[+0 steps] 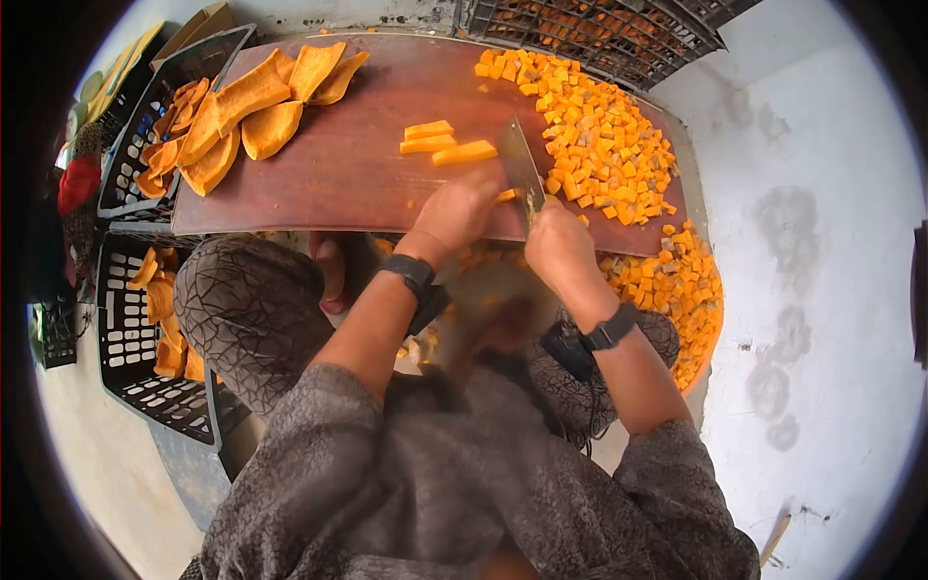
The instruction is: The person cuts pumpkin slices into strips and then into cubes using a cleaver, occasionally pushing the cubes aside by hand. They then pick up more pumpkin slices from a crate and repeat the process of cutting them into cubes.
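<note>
In the head view, gripping a broad-bladed knife (522,164) by its handle in the right hand (564,253), with the fingers closed around it. Pointing the blade toward the far side, over the near edge of the reddish worktop (338,184). Pinning a short strip (507,195) of orange flesh (pumpkin, by the look of it) just left of the blade with the left hand (454,213), fingers drawn in narrow on it, their exact curl being too blurred to tell.

Lying just beyond the left hand, three longer strips (464,153), grouped close together and untouched. Spreading across the far right and right of the worktop, a mass of cubes (609,145); heaping up below its near right edge, more of the same. Resting at the far left, larger curved slabs (253,95), and filling part of the black crate (121,184) beside them, further pieces.

Judging from this, cutting a strip crosswise into cubes. Calling, for a next stroke, for a firm hold on the short end, left fingertips tucked back from the edge, and a straight press down.
</note>
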`<state>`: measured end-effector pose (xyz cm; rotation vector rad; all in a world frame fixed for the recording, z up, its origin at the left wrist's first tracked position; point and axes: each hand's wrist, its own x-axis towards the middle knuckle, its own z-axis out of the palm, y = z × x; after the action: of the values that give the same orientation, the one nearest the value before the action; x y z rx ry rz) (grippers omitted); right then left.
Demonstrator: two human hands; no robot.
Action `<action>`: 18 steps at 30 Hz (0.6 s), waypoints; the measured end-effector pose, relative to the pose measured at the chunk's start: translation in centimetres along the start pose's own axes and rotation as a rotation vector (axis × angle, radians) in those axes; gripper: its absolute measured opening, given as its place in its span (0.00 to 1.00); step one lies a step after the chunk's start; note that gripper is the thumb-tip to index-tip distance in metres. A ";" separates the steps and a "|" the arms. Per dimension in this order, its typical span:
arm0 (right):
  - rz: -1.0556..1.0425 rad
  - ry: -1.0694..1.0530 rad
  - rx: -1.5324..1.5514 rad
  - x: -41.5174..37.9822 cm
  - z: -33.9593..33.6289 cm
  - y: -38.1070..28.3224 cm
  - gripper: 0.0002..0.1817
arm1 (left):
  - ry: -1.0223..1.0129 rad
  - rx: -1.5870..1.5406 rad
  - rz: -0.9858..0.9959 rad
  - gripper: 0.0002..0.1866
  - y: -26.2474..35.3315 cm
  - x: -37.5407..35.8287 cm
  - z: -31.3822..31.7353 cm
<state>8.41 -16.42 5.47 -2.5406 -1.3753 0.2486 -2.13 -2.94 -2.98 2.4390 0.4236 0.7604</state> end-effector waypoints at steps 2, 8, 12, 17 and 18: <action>-0.018 0.103 -0.008 1.1 0.9 0.3 0.09 | 0.028 -0.010 0.010 0.04 0.3 0.2 -0.5; 0.145 0.086 0.192 2.9 0.6 2.5 0.11 | 0.050 -0.012 0.047 0.05 0.1 -0.2 -0.4; 0.022 0.084 0.252 0.3 -0.8 1.3 0.13 | 0.048 -0.026 0.006 0.05 0.0 -0.2 0.0; -0.016 0.010 0.068 -2.2 -1.9 -1.2 0.13 | 0.075 -0.051 -0.048 0.04 0.1 -0.2 -0.1; -0.024 0.019 0.077 -2.4 -1.6 -1.2 0.12 | 0.076 -0.058 -0.045 0.03 0.1 -0.2 -0.1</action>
<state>6.61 -17.98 7.46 -2.4566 -1.3612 0.2669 -2.35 -3.05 -2.97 2.3453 0.4772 0.8366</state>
